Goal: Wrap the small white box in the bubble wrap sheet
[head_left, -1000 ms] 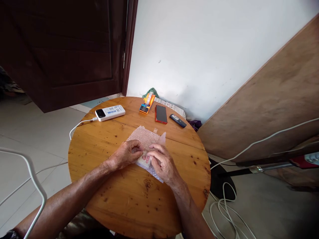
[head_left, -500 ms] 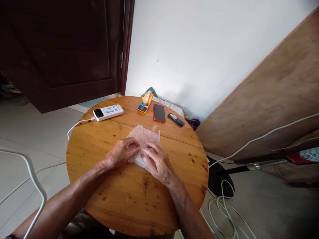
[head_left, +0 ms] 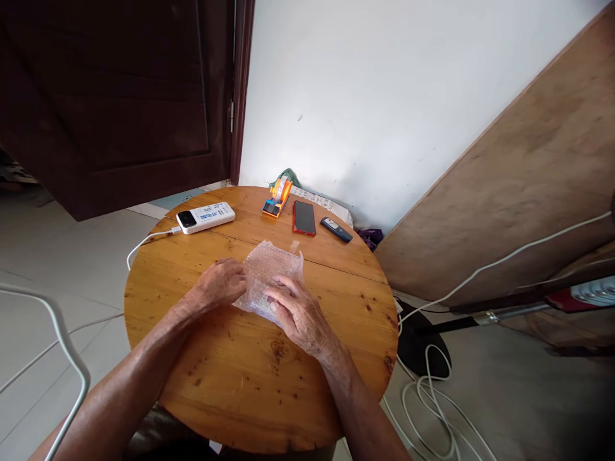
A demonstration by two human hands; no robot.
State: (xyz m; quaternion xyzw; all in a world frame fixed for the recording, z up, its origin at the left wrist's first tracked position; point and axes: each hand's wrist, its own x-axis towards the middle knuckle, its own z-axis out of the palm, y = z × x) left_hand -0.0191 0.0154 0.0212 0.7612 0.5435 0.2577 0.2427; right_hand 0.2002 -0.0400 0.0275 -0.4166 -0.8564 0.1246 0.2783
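Observation:
A sheet or pouch of clear bubble wrap (head_left: 273, 261) lies flat on the round wooden table (head_left: 230, 378); something flat and pale shows through its lower part, too blurred to name. My left hand (head_left: 221, 283) is at the wrap's left edge, fingers curled closed on that edge, the fingertips partly hidden. On the lower right of the wrap rests my right hand (head_left: 302, 315), its fingers stretched out and a little apart. A small strip of clear tape (head_left: 295, 246) sticks out beyond the wrap's far edge.
Along the far side stand a white power bank (head_left: 206, 218) with a cable, an orange tape dispenser (head_left: 277, 197), a red-edged phone (head_left: 304, 218) and a dark handset (head_left: 336, 229). Coiled white cable (head_left: 439, 397) lies on the floor at right. A dark door (head_left: 144, 115) is at left.
My left hand has moved left, from the middle of the bubble wrap to its left edge. My right hand stays on the wrap. The view has shifted slightly.

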